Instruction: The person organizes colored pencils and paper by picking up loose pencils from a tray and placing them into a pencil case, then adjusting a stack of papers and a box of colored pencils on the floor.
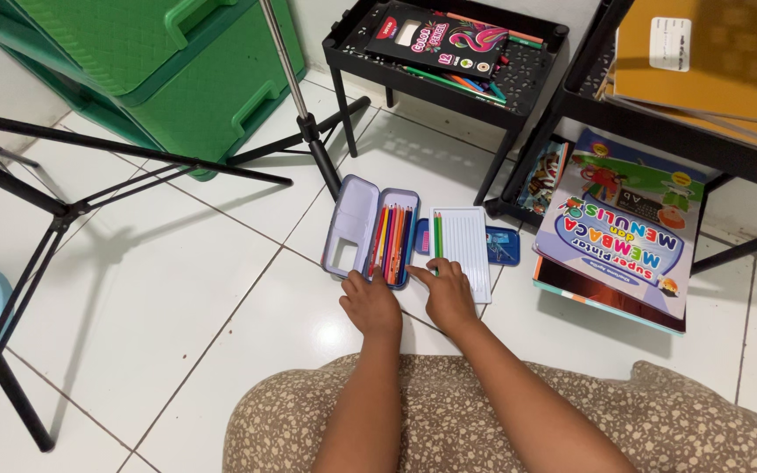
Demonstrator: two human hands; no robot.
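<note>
As the head camera looks down over a floral-patterned lap (501, 420), both bare hands reach forward onto a white tiled floor (177, 289). The left hand (370, 305) rests at the near edge of an open lilac pencil tin (370, 229), its fingers curled loosely with the tips touching the lower ends of the coloured pencils (393, 241) that lie side by side in the tin's right half; nothing is gripped. The right hand (449, 293) lies palm down just beside it, fingers narrowly spread, the index tip touching the near corner of a white ribbed tray (466, 245) that carries two pencils (437, 235), one orange and one green, along its left edge. A small blue case (503, 247) sits just right of the tray. Further right, a stack of colourful children's workbooks (624, 236) leans at a black rack (519, 79), whose shelf holds a dark pencil box (435, 37). Green plastic drawers (177, 70) and black tripod legs (72, 210) occupy the left.
</note>
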